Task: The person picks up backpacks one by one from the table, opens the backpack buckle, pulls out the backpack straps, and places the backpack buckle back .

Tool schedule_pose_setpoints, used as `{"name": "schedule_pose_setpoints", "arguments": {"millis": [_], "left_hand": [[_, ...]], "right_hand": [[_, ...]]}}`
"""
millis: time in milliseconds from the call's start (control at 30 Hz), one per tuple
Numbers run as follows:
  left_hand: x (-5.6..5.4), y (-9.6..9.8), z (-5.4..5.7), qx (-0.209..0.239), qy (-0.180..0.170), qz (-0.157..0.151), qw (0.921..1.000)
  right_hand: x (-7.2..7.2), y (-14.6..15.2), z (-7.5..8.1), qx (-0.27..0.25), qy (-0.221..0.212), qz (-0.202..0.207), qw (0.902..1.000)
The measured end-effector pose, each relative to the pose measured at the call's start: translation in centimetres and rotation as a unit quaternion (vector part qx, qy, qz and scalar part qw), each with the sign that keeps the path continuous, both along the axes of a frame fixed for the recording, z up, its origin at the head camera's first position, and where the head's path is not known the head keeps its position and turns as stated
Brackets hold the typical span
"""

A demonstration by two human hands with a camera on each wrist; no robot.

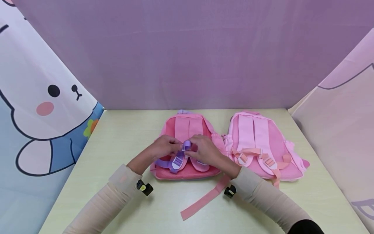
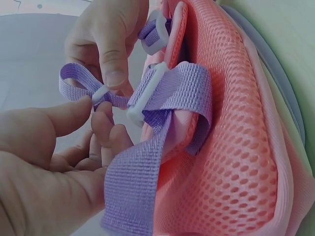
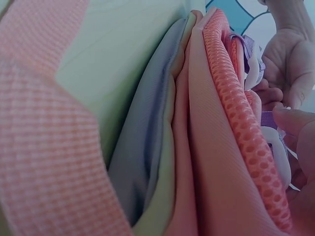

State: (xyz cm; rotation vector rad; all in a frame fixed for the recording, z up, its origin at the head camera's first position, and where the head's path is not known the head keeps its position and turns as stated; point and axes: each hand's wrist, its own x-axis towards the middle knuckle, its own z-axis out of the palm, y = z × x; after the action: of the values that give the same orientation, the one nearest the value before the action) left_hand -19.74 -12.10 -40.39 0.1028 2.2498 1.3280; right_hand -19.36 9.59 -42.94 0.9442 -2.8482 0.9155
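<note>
In the head view a coral-pink backpack (image 1: 175,175) lies back side up, both hands over its middle. A purple webbing strap (image 1: 187,143), folded into a small loop, runs through a small white slider buckle (image 2: 100,93). My left hand (image 1: 166,147) pinches this buckle between thumb and fingertips. My right hand (image 1: 205,150) grips the purple strap from the other side, its thumb right beside the buckle. Below them, a larger white strap adjuster (image 2: 147,93) sits on the padded shoulder strap, and a loose purple tail (image 2: 133,182) hangs from it.
A lighter pink backpack (image 1: 276,133) with orange straps lies beside it on the right. A loose pink strap end (image 1: 201,203) stretches over the pale table (image 1: 128,130) toward the front. A purple backdrop (image 1: 187,55) rises behind the table, with printed cloths on both sides.
</note>
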Motion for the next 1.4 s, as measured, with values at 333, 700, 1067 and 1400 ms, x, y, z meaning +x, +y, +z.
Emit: {"name": "schedule_pose_setpoints", "arguments": {"millis": [333, 700, 1067, 1400], "left_hand": [[-0.03, 0.12, 0.15, 0.003, -0.027, 0.018, 0.9995], [0.01, -0.03, -0.02, 0.032, -0.018, 0.016, 0.9992], [0.05, -0.2, -0.1, 0.027, -0.027, 0.025, 0.999], [0.2, -0.34, -0.1, 0.043, -0.031, 0.023, 0.9983]], "right_hand": [[0.04, -0.15, 0.33, -0.003, 0.014, 0.005, 0.9999], [0.09, -0.44, 0.59, -0.004, 0.009, 0.0, 1.0], [0.41, -0.71, 0.66, 0.002, -0.011, -0.017, 0.9998], [0.46, -0.98, 0.51, 0.01, 0.001, -0.025, 0.9996]]}}
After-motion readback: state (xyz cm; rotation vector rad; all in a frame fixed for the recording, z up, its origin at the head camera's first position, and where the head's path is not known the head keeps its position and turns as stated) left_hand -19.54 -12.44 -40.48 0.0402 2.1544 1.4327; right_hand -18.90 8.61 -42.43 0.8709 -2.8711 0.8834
